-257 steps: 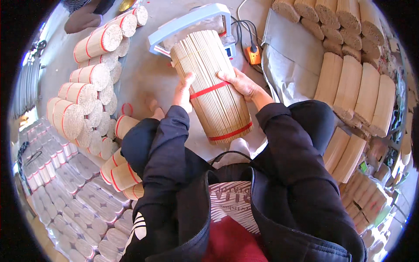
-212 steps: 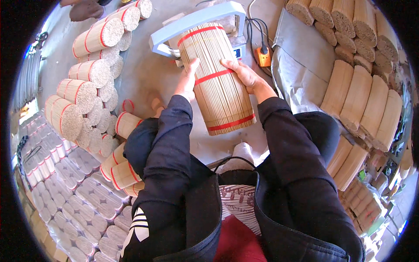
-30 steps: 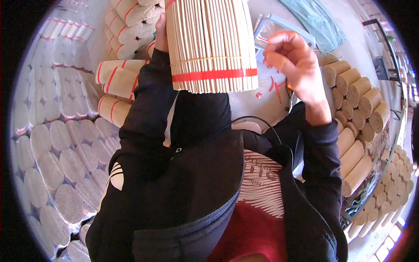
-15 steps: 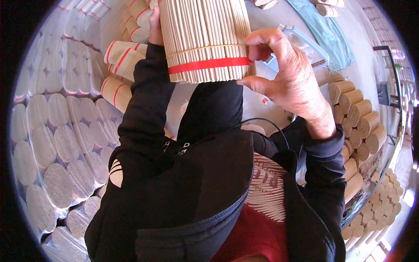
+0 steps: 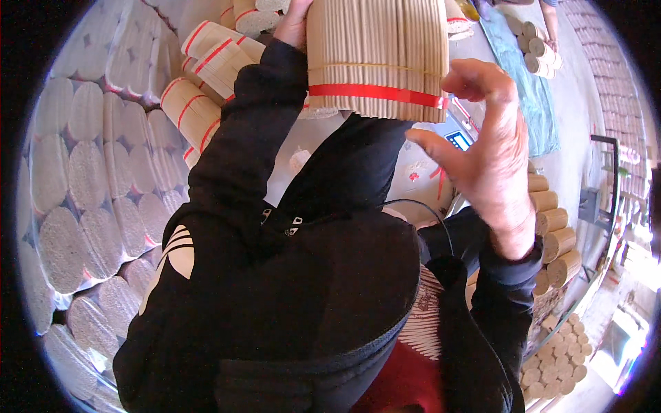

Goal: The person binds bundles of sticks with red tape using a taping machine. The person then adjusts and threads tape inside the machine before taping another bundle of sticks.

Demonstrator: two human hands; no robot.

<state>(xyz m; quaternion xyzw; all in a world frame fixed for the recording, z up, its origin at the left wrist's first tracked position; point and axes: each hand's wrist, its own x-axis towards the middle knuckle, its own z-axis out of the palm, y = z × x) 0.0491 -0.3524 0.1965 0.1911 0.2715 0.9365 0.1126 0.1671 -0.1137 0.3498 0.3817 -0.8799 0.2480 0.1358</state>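
bundles (image 5: pixel 206 76) crowd left; left hand (image 5: pixel 295 24) grips stick bundle (image 5: pixel 377 55), right hand (image 5: pixel 485 151) spread apart.

The left hand (image 5: pixel 295 24) grips the upper left side of a big bundle of tan sticks (image 5: pixel 375 55) bound by a red band (image 5: pixel 375 93). The right hand (image 5: pixel 485 148) is spread beside its lower right edge, fingers loose. Wrapped round bundles (image 5: pixel 82 179) are stacked at left.

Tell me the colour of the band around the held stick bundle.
Red band on the tan stick bundle, head view.
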